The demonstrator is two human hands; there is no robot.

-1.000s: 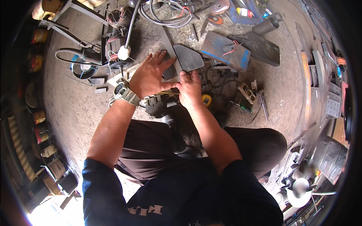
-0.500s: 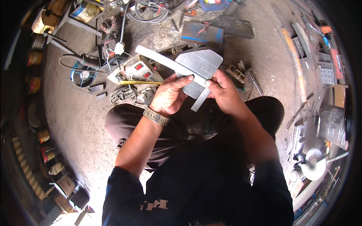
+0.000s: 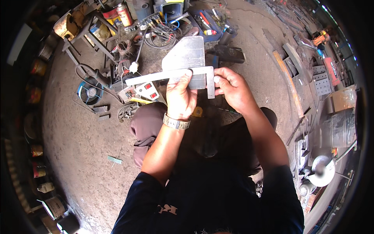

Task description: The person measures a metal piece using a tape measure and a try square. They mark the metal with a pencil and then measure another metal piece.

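Note:
Both hands are in front of me above my lap. In my left hand (image 3: 181,95) are a flat grey metal plate (image 3: 187,52) with cut corners and an L-shaped metal square (image 3: 154,78) laid across it. The left thumb presses on the square's long arm; the other fingers are mostly hidden behind. That arm runs out past the plate to the left, and the short arm points down toward me along the plate's right edge. My right hand (image 3: 234,90) is closed at the short arm, thumb against its outer edge, some fingertips out of sight behind it.
A white power strip (image 3: 147,90) with red switches lies beyond my left knee, near a blue round fan (image 3: 90,92). Coiled cables (image 3: 161,35) and a blue tool tray (image 3: 208,24) sit farther off. A long wooden strip (image 3: 288,84) lies to the right.
The plate and square have turned, so the long arm now runs nearly level. My right hand has shifted to the square's short arm. The view has tilted to show more floor ahead.

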